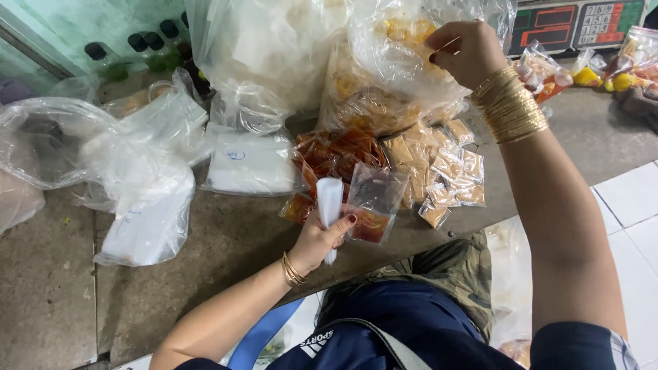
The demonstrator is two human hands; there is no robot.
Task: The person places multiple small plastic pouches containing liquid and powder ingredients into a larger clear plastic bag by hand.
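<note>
Looking down from the head camera: crowded counter here. Big clear plastic bags (267,48) are heaped at the back, and crumpled bags of white stuff (147,199) lie to the left. A flat white packet (250,164) sits in the middle, beside a spread of small tan sachets (445,171) and red-orange sachets (336,151). A scale with a keypad (576,24) stands at the back right, with more filled packets (548,72) near it. Dark bottle caps (147,41) line the back left.

The counter (226,240) is grey, worn stone; white floor tiles (630,205) show to the right.

The left hand (319,243) is closed around a rolled white strip (330,199) and a small clear bag (373,205) with reddish sauce at its bottom, thumb pressed over both, just above the counter's near edge. The right hand (466,51), gold bangles (510,106) on the wrist, is raised, fingertips pinching the plastic of a large bag of yellowish snacks (384,82).
</note>
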